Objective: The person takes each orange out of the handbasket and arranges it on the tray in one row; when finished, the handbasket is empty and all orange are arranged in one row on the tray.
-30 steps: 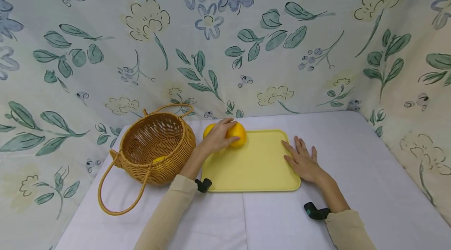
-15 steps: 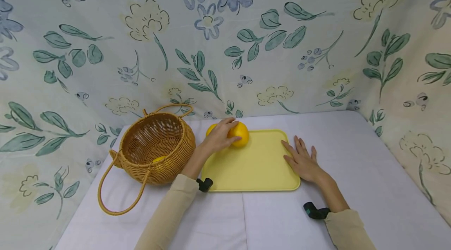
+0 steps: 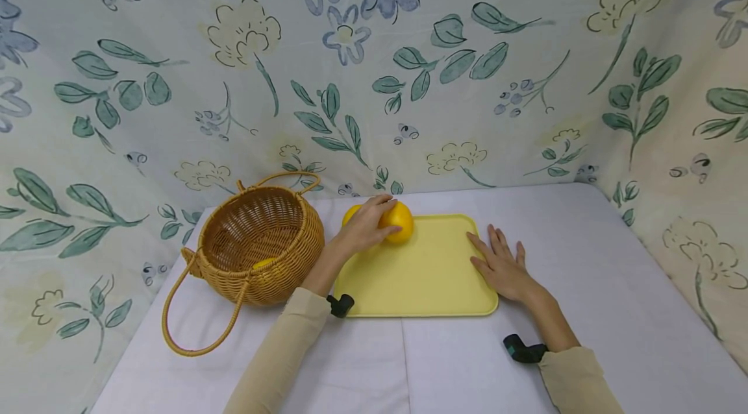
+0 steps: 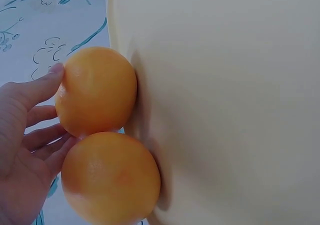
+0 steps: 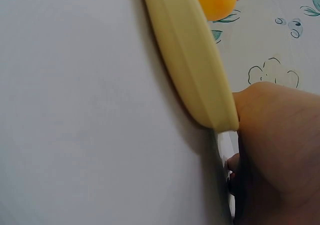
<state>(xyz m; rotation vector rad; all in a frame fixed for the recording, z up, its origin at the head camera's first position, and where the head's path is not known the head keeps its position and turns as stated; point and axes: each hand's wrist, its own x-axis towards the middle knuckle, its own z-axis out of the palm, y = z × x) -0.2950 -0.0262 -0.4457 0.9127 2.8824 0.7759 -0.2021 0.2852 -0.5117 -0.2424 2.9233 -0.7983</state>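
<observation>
Near the back left corner of the yellow tray (image 3: pixel 426 278), my left hand (image 3: pixel 361 227) holds an orange (image 3: pixel 401 220) between thumb and curled fingers. A second orange (image 3: pixel 350 213) shows partly behind that hand. In the left wrist view the held orange (image 4: pixel 97 92) sits right against the other orange (image 4: pixel 111 180), and the thumb presses its side. My right hand (image 3: pixel 505 271) lies with fingers spread, its fingertips on the tray's right rim. The right wrist view has the tray edge (image 5: pixel 192 60) close up beside part of the right hand (image 5: pixel 280 135).
Left of the tray stands a round wicker basket (image 3: pixel 300 258), with a small yellow thing (image 3: pixel 264 263) inside it. One basket handle (image 3: pixel 195 354) lies out toward the front. A floral cloth (image 3: pixel 374 109) hangs behind the white-covered table (image 3: pixel 362 362).
Over the second, my left hand and both oranges have shifted slightly to the right. My right hand, the tray and the basket stay in place.
</observation>
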